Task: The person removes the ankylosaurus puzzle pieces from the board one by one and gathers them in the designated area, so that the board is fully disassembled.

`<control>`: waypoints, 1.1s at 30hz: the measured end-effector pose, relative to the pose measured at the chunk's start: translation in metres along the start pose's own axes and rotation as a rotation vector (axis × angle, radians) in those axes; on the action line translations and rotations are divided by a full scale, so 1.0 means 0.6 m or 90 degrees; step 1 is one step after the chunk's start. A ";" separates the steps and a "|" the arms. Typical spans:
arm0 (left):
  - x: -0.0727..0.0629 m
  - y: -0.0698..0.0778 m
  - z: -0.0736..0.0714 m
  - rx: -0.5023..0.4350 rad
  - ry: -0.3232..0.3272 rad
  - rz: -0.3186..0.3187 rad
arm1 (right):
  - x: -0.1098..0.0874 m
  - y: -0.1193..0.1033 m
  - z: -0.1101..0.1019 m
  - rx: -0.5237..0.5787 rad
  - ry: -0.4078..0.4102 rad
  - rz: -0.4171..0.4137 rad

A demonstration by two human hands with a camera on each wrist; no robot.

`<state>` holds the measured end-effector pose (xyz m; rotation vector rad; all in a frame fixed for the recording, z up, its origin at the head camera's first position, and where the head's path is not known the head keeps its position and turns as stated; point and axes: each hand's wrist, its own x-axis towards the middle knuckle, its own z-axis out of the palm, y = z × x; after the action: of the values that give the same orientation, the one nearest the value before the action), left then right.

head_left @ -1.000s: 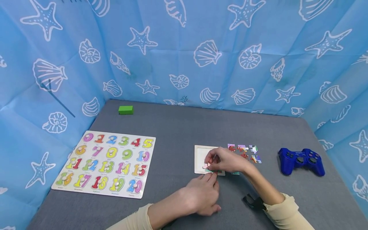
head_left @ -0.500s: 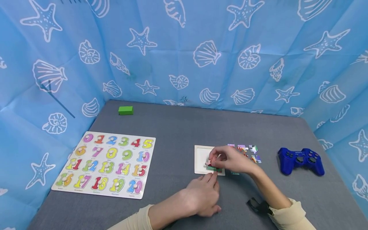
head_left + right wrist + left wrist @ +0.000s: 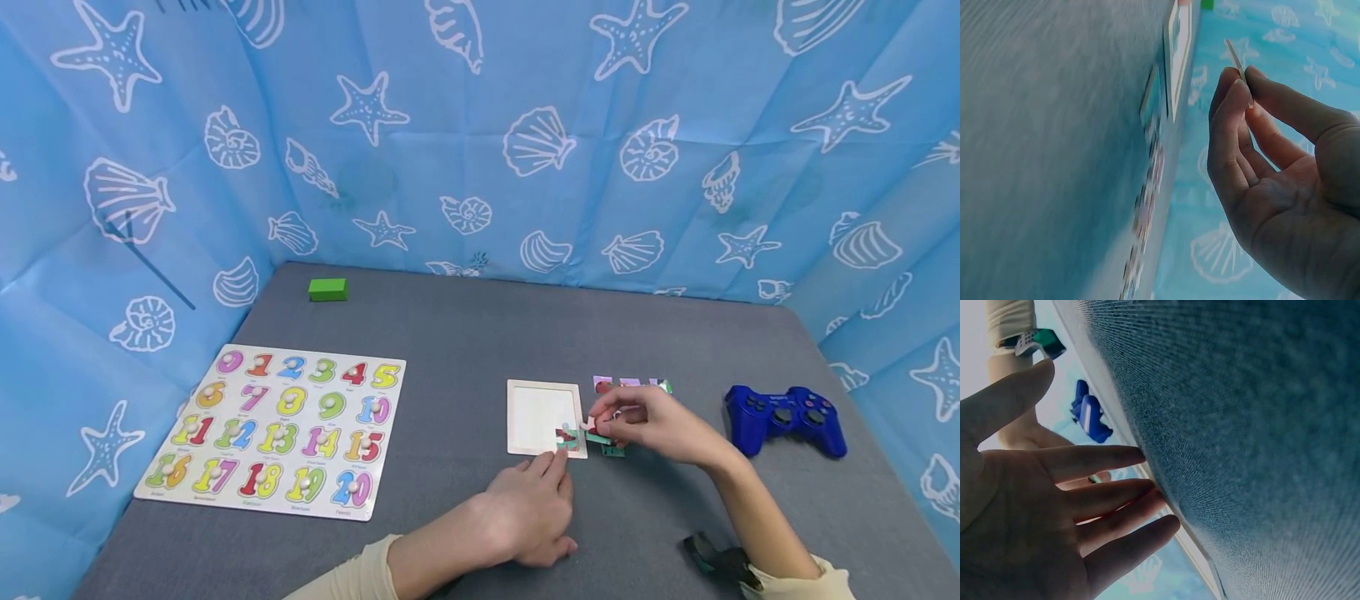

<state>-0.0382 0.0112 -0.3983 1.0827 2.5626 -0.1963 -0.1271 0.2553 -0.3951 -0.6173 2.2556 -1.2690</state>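
In the head view my left hand [image 3: 531, 508] rests on the table, its straight fingertips touching the near edge of a square wooden puzzle frame [image 3: 522, 418]. One green-and-red jigsaw piece [image 3: 567, 438] lies in the frame's near right corner. My right hand [image 3: 660, 423] is just right of the frame and pinches another jigsaw piece [image 3: 592, 430] between thumb and fingers. From the right wrist camera that thin piece [image 3: 1239, 69] appears edge-on, above the table. More loose pieces [image 3: 602, 383] lie under and behind the right hand, partly hidden by it.
A number puzzle board [image 3: 273, 433] with knobbed pieces lies at the left. Behind it stands a green block [image 3: 327, 289]. A blue game controller [image 3: 784, 421] is at the right. A blue curtain [image 3: 465, 150] with shell patterns encloses the table.
My right hand has lifted its jigsaw piece out of the frame and moved right, exposing the piece in the frame's corner. The left hand has stayed in place.
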 end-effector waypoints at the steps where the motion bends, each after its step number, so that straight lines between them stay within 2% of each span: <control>1: 0.000 0.000 0.000 -0.001 -0.001 0.001 | -0.005 0.003 -0.004 -0.001 0.003 0.007; 8: 0.000 -0.003 -0.001 -0.014 -0.013 0.012 | -0.036 0.022 -0.033 -0.031 0.025 0.036; 15: -0.001 -0.004 -0.001 -0.012 -0.010 0.017 | -0.049 0.041 -0.050 -0.041 0.004 0.075; 18: -0.001 -0.004 -0.002 -0.018 -0.014 0.018 | -0.052 0.051 -0.054 -0.043 -0.009 0.070; 26: 0.000 -0.006 -0.003 -0.029 -0.023 0.023 | -0.054 0.070 -0.049 -0.045 -0.022 0.013; 33: 0.000 -0.006 -0.003 -0.037 -0.024 0.024 | -0.052 0.066 -0.044 -0.126 0.012 0.035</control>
<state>-0.0414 0.0089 -0.3969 1.0948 2.4959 -0.1297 -0.1243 0.3098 -0.4115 -0.6109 2.4151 -1.0382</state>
